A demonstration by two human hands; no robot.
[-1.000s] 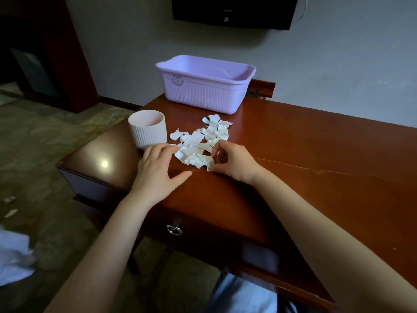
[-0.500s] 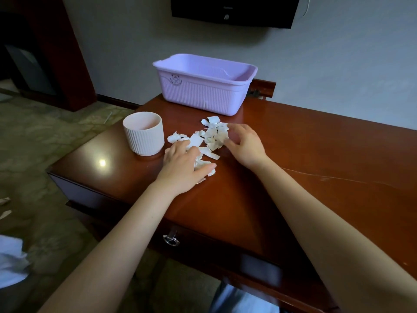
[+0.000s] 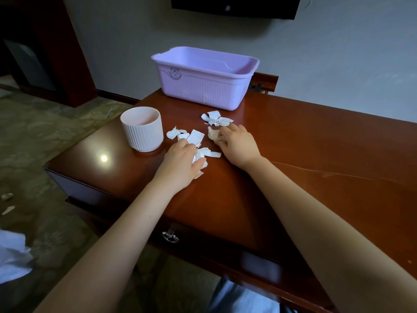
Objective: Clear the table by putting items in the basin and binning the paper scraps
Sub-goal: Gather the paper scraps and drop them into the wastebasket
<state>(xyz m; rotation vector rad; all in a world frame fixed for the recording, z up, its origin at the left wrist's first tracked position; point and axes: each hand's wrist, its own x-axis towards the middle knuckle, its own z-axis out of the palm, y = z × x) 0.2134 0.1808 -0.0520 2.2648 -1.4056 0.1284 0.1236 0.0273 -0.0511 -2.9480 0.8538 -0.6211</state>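
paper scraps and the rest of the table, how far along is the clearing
Early. Done: nothing visible; the basin looks empty where its inside shows. In hand: left hand and right hand each grip some paper scraps. Left: loose scraps near the basin and beside the white cup, the cup into the basin, then binning; no bin is in view.

A: Any legible text or numbers?
B: None. Basin (image 3: 203, 93) at 12 o'clock has a round emblem (image 3: 175, 73) on its front wall, lettering too small to read. Screen (image 3: 248, 7) above it has a faint mark on the bezel, illegible.
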